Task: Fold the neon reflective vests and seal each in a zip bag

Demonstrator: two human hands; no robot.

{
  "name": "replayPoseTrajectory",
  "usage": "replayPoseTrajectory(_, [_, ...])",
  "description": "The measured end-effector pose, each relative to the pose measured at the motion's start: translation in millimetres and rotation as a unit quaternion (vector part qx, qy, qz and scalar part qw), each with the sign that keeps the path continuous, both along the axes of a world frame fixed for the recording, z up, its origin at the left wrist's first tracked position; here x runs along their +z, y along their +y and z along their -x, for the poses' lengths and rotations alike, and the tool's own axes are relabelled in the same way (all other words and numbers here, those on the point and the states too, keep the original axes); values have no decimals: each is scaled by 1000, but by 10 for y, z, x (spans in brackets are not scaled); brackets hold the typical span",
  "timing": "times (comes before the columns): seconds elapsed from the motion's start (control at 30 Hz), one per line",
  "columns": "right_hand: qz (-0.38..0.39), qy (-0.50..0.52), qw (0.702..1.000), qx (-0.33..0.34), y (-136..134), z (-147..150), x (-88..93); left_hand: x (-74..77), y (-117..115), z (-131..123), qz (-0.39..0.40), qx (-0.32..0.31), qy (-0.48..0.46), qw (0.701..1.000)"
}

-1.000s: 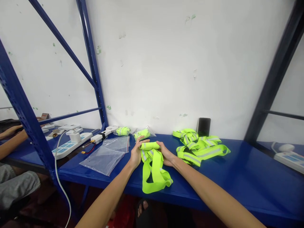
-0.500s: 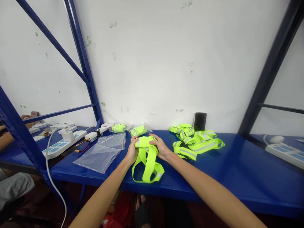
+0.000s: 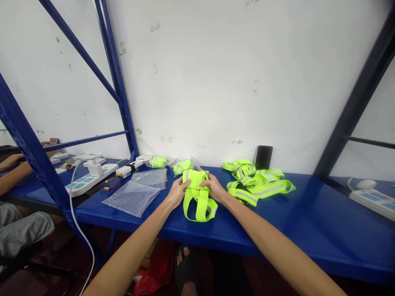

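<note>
"What lies on the blue surface [image 3: 247, 242], from left to right?"

"A white power strip [image 3: 89, 184], then clear plastic bags [image 3: 132, 198], and two small bagged yellow bundles [image 3: 180, 167] by the wall. Next, the left hand [image 3: 177, 192] and right hand [image 3: 214, 188] hold a neon yellow reflective vest [image 3: 197, 197]. Further right is a loose pile of similar vests [image 3: 259, 183], with a dark phone [image 3: 263, 157] upright behind it."

"What are the hands doing?"

"Both hold the vest, fingers closed over its bunched top from either side. It appears to be mid-fold."

"Which way does it point?"

"Its long axis runs from the wall toward the person, with straps looping toward the surface's front edge. Those loops seem to need folding in."
</note>
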State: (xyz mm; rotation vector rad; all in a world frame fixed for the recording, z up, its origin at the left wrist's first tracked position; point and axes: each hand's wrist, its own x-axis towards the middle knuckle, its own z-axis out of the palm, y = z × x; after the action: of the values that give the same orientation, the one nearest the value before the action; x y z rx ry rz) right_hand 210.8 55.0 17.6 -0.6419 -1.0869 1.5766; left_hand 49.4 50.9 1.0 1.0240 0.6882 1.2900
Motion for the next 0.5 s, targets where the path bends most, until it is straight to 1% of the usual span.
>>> replayPoseTrajectory(0.1, [12,0,999,35,-44,7,-26,-30,16,6,0,14,26,1000])
replayPoseTrajectory(0.2, [-31,3,996,78,-97,38,-37,-37,22,26,-23,42,41,998])
replayPoseTrajectory(0.27, [-50,2,996,79,-106,59,-46,-34,20,26,-35,58,54,996])
replayPoseTrajectory(0.33, [-58,-3,997,52,-80,65,-61,-39,19,-2,-49,62,59,995])
replayPoseTrajectory(0.4, [-73,-18,997,7,-29,47,-78,-60,23,-54,-73,71,53,993])
replayPoseTrajectory(0.5, [-99,-33,992,-63,45,-8,-69,-94,24,-134,-82,123,77,986])
